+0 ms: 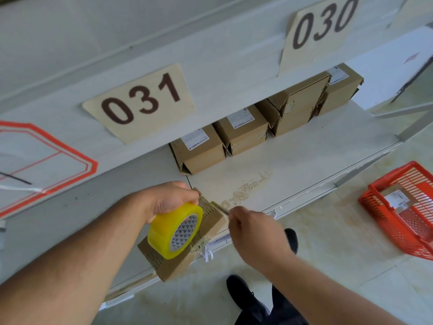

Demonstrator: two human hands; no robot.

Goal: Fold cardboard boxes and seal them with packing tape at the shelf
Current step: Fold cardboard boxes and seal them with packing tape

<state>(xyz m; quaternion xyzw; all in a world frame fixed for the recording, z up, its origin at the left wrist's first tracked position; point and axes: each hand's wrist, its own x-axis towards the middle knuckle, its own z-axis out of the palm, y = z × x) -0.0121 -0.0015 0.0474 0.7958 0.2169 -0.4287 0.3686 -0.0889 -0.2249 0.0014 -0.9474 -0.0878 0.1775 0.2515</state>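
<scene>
white shelf (293, 160) boards fill the view, with sealed cartons (199, 148) lined up behind the box (187, 238) at its front lip. sealing is in hand: the left hand (171, 200) clasps the yellow tape roll (174, 231) on top of the box, while the right hand (255, 231), just beside the box's end, pinches what looks like the tape's free end. next, probably, cut or tear the strip and press it flat.
</scene>
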